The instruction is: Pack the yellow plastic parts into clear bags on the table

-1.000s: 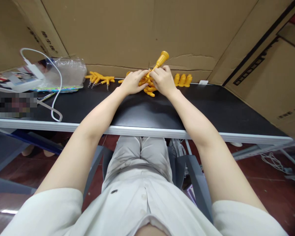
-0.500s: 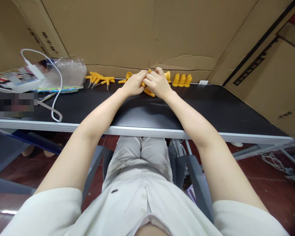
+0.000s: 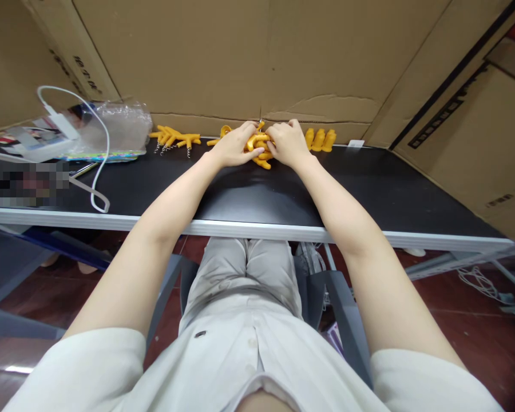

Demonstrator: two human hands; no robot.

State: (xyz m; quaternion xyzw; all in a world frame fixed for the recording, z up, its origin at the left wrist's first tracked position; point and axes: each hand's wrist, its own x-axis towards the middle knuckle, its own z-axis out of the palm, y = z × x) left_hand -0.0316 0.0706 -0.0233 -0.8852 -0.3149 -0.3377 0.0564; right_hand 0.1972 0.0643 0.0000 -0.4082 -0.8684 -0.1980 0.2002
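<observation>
Near the far side of the black table, my left hand [image 3: 234, 146] is closed around yellow plastic corkscrew parts [image 3: 258, 143], its thumb lying along their near side. My right hand [image 3: 289, 143] pinches the same cluster from the other side with bent fingers. A thin metal point [image 3: 260, 118] rises just beyond the fingertips. How these parts fit together is partly hidden by the fingers. Left of my hands lie yellow corkscrew handles [image 3: 171, 137] with metal spirals. A yellow ring-shaped piece [image 3: 225, 131] sits beside my left hand. Several yellow bottle-shaped bodies [image 3: 319, 140] stand right of my right hand.
A cardboard wall [image 3: 249, 63] closes off the back of the table [image 3: 257, 197]. Clear plastic bags [image 3: 120, 129], a white cable [image 3: 107, 140] and a blurred-out item [image 3: 28, 183] lie at left. A small white tag [image 3: 356, 143] lies at right.
My right hand has shifted right, away from my left hand, uncovering more of the yellow parts between them. My left hand stays nearly in place.
</observation>
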